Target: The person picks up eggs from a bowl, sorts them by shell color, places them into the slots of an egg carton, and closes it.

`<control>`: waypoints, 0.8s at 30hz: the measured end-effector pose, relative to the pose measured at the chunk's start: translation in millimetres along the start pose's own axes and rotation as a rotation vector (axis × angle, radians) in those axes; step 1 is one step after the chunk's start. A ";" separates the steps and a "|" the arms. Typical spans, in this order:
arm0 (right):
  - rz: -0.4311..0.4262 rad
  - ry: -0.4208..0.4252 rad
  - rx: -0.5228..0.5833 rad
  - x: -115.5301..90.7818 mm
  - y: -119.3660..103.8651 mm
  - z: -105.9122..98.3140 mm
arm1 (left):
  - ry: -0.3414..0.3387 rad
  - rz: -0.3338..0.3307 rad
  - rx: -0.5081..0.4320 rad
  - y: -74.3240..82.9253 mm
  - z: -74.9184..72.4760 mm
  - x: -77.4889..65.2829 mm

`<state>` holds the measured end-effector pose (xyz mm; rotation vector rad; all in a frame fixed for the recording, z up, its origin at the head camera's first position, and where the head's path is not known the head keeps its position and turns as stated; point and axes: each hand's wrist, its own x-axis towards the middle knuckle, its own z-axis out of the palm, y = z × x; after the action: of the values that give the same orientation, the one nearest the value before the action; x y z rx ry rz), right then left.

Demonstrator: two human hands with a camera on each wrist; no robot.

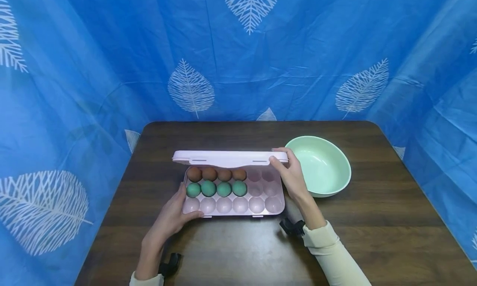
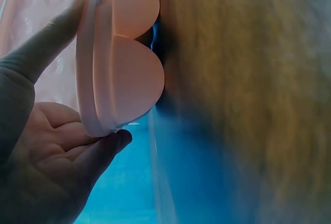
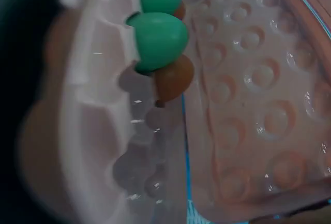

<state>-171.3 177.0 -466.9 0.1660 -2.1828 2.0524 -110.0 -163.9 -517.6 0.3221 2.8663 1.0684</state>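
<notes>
A pale pink plastic egg box [image 1: 233,209] lies on the table with its lid [image 1: 223,156] raised partway. Brown eggs [image 1: 209,173] sit in the left part of its back row, and green eggs [image 1: 224,189] fill the same columns of the middle row. The front-row cups hold nothing. At the box's left end my left hand [image 1: 172,213] grips the base, thumb on the front rim and fingers round the side. My right hand [image 1: 292,174] holds the right end of the lid, its thumb on the front. Dimpled moulding covers the lid's inside [image 3: 258,79] in the right wrist view.
A mint green bowl [image 1: 320,166] stands right of the egg box, close behind my right hand. The dark wooden table [image 1: 384,219] extends around both. Behind it hangs a blue curtain [image 1: 238,70] with white leaf prints.
</notes>
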 end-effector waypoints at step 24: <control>-0.170 -0.427 -0.586 -73.7 34.0 -22.0 | 0.018 -0.092 -0.177 -9.1 -3.7 -13.4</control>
<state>-104.2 199.9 -512.1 0.7415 -2.7918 1.3009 -99.0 -175.9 -520.9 0.1685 2.7451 1.3006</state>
